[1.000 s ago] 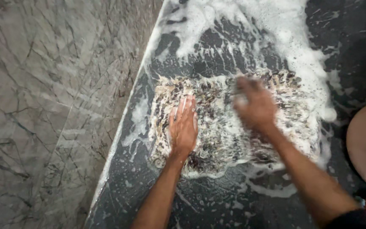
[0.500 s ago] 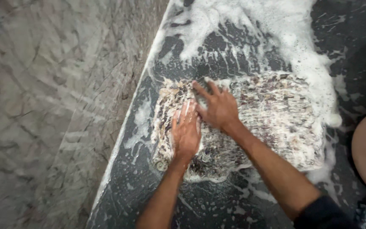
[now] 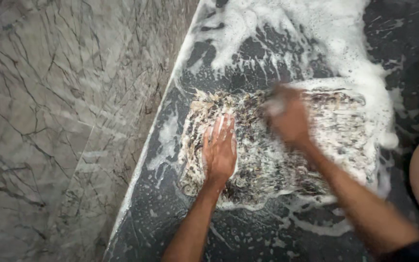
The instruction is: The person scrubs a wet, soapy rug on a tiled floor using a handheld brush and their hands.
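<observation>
Two hands work a soapy rug [image 3: 277, 140]: left hand [image 3: 219, 150] lies flat and released, right hand [image 3: 287, 116] too blurred to tell. Foam [image 3: 345, 43] could let the rug slide.

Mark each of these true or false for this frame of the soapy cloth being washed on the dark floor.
1. The left hand lies flat on the patterned cloth. True.
2. The right hand is sharp and motionless. False: it is blurred, over the cloth's upper middle.
3. White foam spreads beyond the cloth. True.
4. The cloth lies on the grey marbled wall. False: it lies on the dark wet floor.
</observation>
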